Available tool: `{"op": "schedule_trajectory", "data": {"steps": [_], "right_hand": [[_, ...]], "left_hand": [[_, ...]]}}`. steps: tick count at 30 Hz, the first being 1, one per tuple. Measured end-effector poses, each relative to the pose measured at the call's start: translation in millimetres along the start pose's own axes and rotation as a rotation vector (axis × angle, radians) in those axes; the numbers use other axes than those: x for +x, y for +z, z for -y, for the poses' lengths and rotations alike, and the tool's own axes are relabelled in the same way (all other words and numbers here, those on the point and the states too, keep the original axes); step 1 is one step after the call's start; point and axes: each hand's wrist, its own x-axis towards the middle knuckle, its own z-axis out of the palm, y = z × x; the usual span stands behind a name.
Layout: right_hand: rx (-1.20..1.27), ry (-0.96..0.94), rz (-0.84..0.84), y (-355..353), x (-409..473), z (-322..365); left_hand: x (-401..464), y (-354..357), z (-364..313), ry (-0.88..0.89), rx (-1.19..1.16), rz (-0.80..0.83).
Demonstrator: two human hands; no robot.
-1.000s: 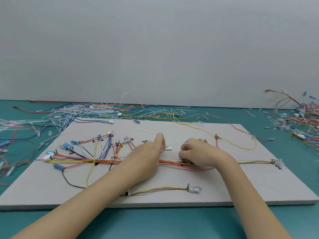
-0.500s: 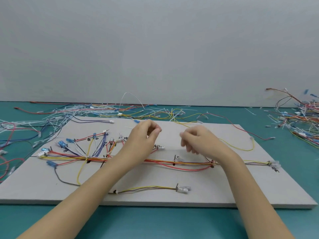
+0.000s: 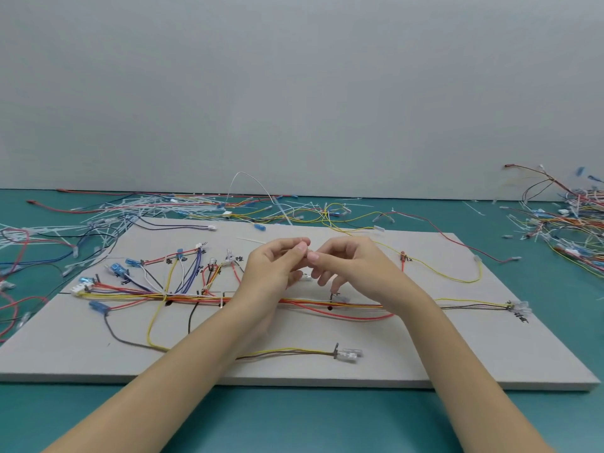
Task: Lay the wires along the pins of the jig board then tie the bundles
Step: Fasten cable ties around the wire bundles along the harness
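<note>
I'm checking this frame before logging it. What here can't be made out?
- Head view: whatever the left hand and right hand pinch between them is too small to tell.
- The main wire bundle on the board is partly covered by both wrists.
- The marks beside the pins are too small to read.
- The wire pile is cut off by the right edge.

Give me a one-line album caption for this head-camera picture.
Both hands, left and right, meet fingertip to fingertip above the wire bundle laid on the grey jig board.
</note>
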Motion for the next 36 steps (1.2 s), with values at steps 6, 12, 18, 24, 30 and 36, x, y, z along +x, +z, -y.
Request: {"op": "schedule_trajectory", "data": {"steps": [6,12,18,24,30,36], "right_hand": [[0.049,-0.032,-0.059,1.4,1.7,-1.5],[0.137,-0.14,-0.178,6.1,1.8,-1.5],[0.159,-0.15,-0.191,6.1,1.8,-0.5],[0.176,-0.043,-0.136,0.1,0.5,-0.8],[0.254,0.021,-0.088,-9.2,-1.4,-0.1],[0.329,-0.031,-0.194,-9.6,-2.3,3.4]], "left_hand": [[0.3,-6.8,1.0,-0.014,-0.086,-0.033],[-0.8,-8.5,-0.2,-0.076,-0.165,-0.029],[-0.6,-9.1,-0.9,-0.114,-0.193,-0.014],[-2.8,-8.8,-1.7,-0.108,-0.192,-0.004],[-7.6,-6.7,-10.6,-0.052,-0.053,0.016],[-9.9,-7.7,-19.7,0.006,0.106,0.021]]}}
